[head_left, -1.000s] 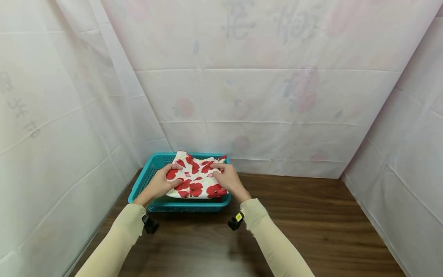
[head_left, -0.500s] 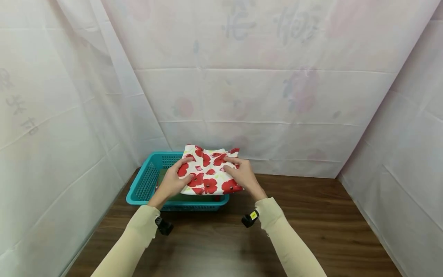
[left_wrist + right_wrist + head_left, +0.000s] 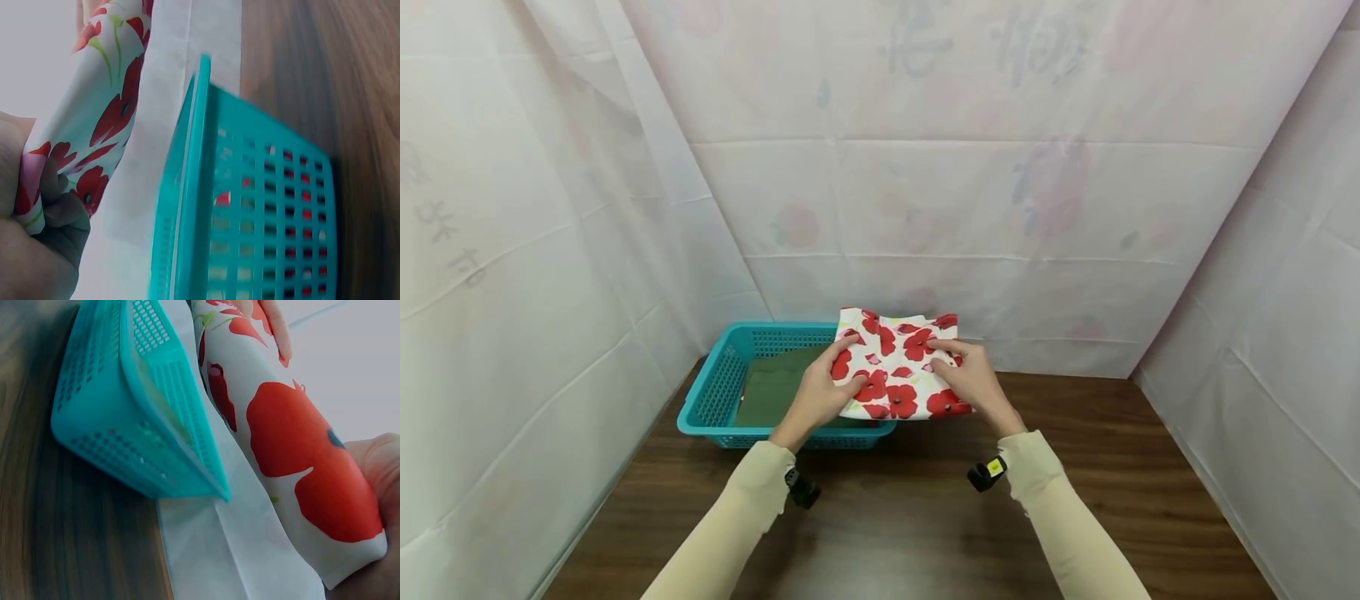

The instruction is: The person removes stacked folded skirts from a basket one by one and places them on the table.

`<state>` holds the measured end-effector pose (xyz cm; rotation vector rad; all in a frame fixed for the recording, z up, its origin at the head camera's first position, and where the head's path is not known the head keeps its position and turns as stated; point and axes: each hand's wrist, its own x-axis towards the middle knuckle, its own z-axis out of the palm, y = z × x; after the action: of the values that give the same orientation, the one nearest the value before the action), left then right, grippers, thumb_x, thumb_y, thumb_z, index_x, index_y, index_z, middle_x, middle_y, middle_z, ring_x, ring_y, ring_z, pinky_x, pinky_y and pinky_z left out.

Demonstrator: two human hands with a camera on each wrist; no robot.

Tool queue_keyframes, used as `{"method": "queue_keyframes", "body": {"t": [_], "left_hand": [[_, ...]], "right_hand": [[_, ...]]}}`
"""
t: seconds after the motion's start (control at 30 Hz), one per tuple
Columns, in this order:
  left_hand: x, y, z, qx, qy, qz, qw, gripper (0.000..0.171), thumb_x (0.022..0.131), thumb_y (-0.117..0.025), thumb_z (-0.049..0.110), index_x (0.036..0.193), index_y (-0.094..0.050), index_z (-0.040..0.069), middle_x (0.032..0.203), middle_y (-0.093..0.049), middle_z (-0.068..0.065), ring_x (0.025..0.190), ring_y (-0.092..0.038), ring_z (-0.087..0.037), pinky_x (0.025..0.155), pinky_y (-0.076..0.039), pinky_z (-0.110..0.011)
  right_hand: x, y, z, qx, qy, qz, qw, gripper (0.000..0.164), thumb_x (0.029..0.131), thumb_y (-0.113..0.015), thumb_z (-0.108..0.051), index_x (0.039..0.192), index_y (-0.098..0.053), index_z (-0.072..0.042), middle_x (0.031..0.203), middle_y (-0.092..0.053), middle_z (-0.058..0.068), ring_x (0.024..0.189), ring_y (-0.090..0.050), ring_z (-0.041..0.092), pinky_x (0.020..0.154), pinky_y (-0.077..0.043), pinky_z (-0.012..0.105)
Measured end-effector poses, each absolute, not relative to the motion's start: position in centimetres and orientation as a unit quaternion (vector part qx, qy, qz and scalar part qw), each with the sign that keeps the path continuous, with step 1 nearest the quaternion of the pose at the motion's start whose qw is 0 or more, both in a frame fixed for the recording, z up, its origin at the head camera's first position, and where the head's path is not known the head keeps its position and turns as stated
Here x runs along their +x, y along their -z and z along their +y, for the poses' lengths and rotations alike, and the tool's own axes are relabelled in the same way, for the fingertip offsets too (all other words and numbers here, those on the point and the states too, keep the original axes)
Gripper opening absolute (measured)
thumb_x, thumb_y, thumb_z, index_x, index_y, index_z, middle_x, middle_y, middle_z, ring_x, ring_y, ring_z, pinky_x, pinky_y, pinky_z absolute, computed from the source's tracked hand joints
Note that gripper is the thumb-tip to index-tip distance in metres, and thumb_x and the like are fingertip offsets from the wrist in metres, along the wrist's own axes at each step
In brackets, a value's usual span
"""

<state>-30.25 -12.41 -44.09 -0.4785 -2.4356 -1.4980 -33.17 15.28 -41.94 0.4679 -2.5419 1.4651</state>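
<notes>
A folded white cloth (image 3: 887, 358) printed with red flowers is held up in both hands, over the right end of a teal plastic basket (image 3: 703, 400). My left hand (image 3: 822, 387) grips its left edge, thumb on top; in the left wrist view the fingers curl beneath the cloth (image 3: 94, 125). At the opposite edge my right hand (image 3: 976, 379) holds it the same way, and the right wrist view has the cloth (image 3: 281, 444) above the basket's rim level. Inside the basket lies a dark green folded cloth (image 3: 771, 390).
The basket stands on a dark wood table (image 3: 1075, 467), close to the back. White printed sheets (image 3: 970, 208) hang behind the table and along both sides. A small black device (image 3: 987, 473) is strapped at each wrist.
Both hands have lifted the flowered cloth and carried it right, from inside the basket to partly past its right end. The green cloth in the basket has come into sight.
</notes>
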Motion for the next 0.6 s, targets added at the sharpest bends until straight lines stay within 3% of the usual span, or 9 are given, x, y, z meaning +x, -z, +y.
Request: {"method": "queue_keyframes", "body": {"t": [0.33, 0.6], "left_hand": [[-30.6, 44.3, -8.0, -0.195, 0.511, -0.823, 0.154, 0.066, 0.093, -0.075, 0.016, 0.153, -0.049, 0.018, 0.14, -0.059, -0.01, 0.109, -0.064, -0.025, 0.088, -0.06, -0.043], [-30.7, 44.7, -4.3, -0.228, 0.507, -0.808, 0.195, 0.058, 0.095, -0.07, 0.011, 0.15, -0.052, 0.014, 0.144, -0.06, -0.012, 0.119, -0.064, -0.028, 0.095, -0.059, -0.047]], "right_hand": [[-32.8, 41.9, 19.4, 0.156, -0.458, -0.869, 0.107, 0.031, 0.098, -0.069, -0.015, 0.129, -0.074, -0.016, 0.138, -0.067, 0.013, 0.102, -0.062, 0.024, 0.077, -0.045, 0.033], [-32.2, 42.1, 22.8, 0.151, -0.423, -0.884, 0.131, 0.033, 0.099, -0.07, -0.018, 0.131, -0.072, -0.011, 0.136, -0.068, 0.016, 0.118, -0.063, 0.03, 0.087, -0.047, 0.037]]}}
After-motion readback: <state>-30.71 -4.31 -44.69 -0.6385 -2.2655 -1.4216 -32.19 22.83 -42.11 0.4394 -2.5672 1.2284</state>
